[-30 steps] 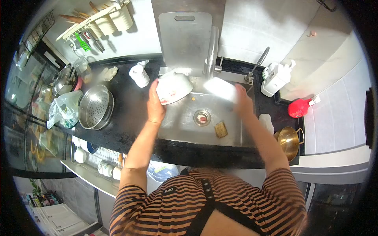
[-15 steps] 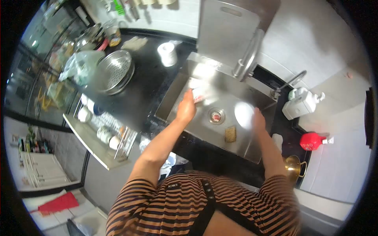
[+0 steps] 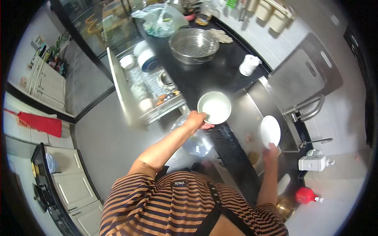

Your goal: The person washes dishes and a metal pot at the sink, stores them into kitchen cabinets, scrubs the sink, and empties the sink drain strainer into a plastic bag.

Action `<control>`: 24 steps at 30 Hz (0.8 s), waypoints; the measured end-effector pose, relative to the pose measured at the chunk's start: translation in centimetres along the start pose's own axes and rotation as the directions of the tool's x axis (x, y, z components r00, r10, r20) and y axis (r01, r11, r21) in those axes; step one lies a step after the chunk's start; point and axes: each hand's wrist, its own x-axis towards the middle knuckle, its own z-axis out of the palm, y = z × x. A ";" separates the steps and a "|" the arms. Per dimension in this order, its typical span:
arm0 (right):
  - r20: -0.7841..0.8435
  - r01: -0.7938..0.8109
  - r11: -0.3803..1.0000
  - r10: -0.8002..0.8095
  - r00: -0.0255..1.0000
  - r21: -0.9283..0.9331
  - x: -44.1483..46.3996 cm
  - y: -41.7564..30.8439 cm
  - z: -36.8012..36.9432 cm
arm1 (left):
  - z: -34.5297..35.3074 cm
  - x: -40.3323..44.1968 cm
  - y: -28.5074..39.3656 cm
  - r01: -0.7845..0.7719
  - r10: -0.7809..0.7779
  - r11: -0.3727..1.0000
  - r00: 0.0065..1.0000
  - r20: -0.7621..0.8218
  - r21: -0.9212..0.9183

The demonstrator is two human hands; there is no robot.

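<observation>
My left hand (image 3: 195, 121) grips the rim of a white bowl (image 3: 215, 107), thumb on the near edge and fingers below. The bowl faces up over the black counter edge, between the sink and the pulled-out drawer. Over the sink (image 3: 241, 118), my right hand (image 3: 270, 152) holds a second white dish (image 3: 270, 132) by its lower edge. That dish is tilted, and whether it is a plate or a shallow bowl is hard to tell. A brown sponge (image 3: 253, 158) lies in the sink near my right forearm.
An open drawer (image 3: 125, 92) to the left holds bowls, cups and a rack. A steel steamer pot (image 3: 194, 46), a plastic bag (image 3: 160, 21) and a white paper roll (image 3: 249, 65) stand on the counter. Right of the sink are the faucet (image 3: 311, 110), a white bottle (image 3: 312, 163) and a red bottle (image 3: 306, 195).
My left hand has moved left with the bowl, out of the sink towards the drawer. My right hand keeps its dish over the sink. The view has turned left.
</observation>
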 end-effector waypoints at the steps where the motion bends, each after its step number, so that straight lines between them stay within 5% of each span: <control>1: 0.036 -0.022 1.000 0.022 0.999 -0.003 -1.2 0.9 1.9 | -2.2 -1.4 0.6 -0.031 0.031 0.999 0.999 -0.034 0.017; 5: 0.211 -0.042 0.999 0.043 0.977 -0.013 -7.5 6.0 11.8 | -12.4 -6.7 2.3 -0.142 0.136 0.988 0.987 -0.084 -0.066; 10: 0.315 -0.081 0.982 0.132 0.940 -0.169 -12.4 12.7 23.1 | -24.6 -13.2 4.8 -0.187 0.197 0.980 0.952 -0.233 0.064; 15: 0.320 -0.124 0.965 0.196 0.927 -0.232 -15.6 18.5 33.6 | -33.8 -17.1 6.6 -0.190 0.204 0.979 0.922 -0.331 0.074; 24: 0.331 -0.167 0.900 0.314 0.890 -0.403 -12.8 26.0 47.4 | -41.1 -15.4 10.7 -0.156 0.146 0.987 0.967 -0.208 -0.035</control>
